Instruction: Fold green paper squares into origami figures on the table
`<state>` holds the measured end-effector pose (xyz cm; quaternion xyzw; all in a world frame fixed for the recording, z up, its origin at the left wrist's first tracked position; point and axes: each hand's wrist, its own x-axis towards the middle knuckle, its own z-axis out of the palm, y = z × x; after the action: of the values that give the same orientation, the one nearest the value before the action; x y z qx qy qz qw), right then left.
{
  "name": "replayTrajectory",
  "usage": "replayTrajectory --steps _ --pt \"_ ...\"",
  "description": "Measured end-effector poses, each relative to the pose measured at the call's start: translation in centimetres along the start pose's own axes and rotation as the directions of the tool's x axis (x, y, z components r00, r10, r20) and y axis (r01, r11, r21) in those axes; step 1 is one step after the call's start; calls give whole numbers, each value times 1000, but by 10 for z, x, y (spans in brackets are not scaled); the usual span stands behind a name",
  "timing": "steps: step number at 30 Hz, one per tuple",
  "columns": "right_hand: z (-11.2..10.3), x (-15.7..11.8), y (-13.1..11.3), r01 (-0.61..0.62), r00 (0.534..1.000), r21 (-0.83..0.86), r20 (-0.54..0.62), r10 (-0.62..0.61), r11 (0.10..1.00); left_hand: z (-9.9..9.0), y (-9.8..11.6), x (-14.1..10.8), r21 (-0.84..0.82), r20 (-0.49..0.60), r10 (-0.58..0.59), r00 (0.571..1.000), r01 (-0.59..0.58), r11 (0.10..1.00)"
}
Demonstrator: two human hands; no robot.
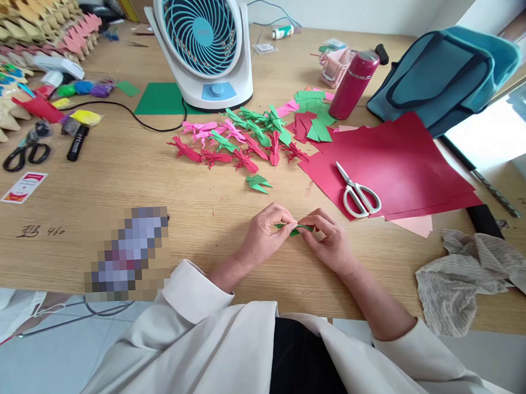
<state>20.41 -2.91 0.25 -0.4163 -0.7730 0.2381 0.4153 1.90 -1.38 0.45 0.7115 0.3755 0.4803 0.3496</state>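
Low over the front of the table, my left hand (271, 232) and my right hand (329, 240) pinch one small green paper piece (295, 232) between thumbs and fingers. The fingers hide much of the paper. Just beyond the hands lies a folded green paper shape (258, 184). Farther back is a pile of folded pink, red and green paper figures (244, 161). White-handled scissors (362, 199) rest on large red sheets (388, 161) to the right of my right hand.
A fan (216, 90) stands at the back, with a red bottle (355, 85) and a teal bag (437, 76) to its right. Black-handled scissors (26, 155) and a marker (77, 142) lie at left. A crumpled cloth (461, 280) lies at front right.
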Motion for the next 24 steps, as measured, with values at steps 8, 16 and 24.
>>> replayTrajectory --steps 8,16,24 --pt "0 0 0 28 999 -6 31 -28 1000 3 2 -1 46 48 -9 999 7 999" --pt "1 0 -1 36 998 -44 49 -34 998 1 6 0 77 30 -60 998 58 995" --pt "0 1 0 -22 1000 -13 18 23 1000 -1 0 1 61 -37 -98 995 100 993"
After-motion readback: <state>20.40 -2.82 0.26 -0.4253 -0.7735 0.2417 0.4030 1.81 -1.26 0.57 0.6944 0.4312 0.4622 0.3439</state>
